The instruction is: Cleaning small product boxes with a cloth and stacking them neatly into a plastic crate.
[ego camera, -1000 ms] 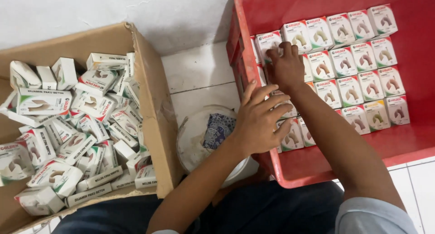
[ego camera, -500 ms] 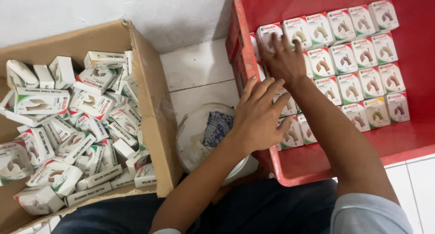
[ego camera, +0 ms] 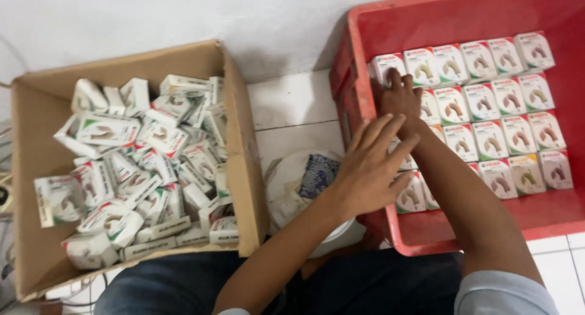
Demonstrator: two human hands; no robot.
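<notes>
A red plastic crate (ego camera: 518, 220) holds small white cartons (ego camera: 490, 110) laid face up in neat rows. My left hand (ego camera: 373, 164) lies flat with fingers spread across the crate's near left edge, resting on the cartons there. Farther in, my right hand (ego camera: 400, 98) presses palm down on the cartons by the crate's left wall, its fingertips on the carton (ego camera: 385, 66) in the far left corner. Neither hand grips anything. The cartons under both hands are partly hidden.
An open cardboard box (ego camera: 245, 168) at the left is heaped with several loose cartons (ego camera: 140, 162) of the same kind. Between box and crate sits a round white lid (ego camera: 286, 196) with a blue patterned item (ego camera: 318, 173) on it. White floor tiles (ego camera: 292, 101) lie beyond.
My right hand has slid toward the crate's far left corner. My left hand has stayed on the near left cartons with fingers spread a little wider.
</notes>
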